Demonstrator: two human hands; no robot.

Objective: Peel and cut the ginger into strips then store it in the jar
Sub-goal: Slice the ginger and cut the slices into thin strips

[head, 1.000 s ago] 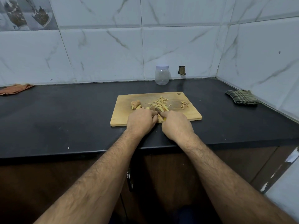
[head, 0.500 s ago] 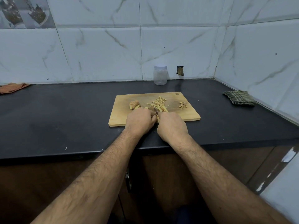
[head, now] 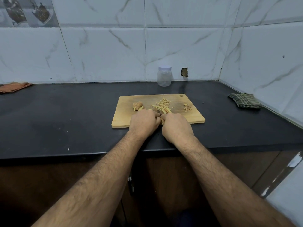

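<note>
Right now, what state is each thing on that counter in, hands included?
jar: upright by the wall, lid on, looks empty.
ginger strips: cut, loose pile on the cutting board.
ginger piece: uncut, on the board.
peel scraps: small heap near the board's right end.
left hand: curled, what it holds is hidden.
right hand: curled round the knife, blade barely visible.
green cloth: folded, right.
orange cloth: far left.

Both curled hands hide what they hold; only a knife blade tip (head: 158, 112) shows between them, lower centre.
</note>
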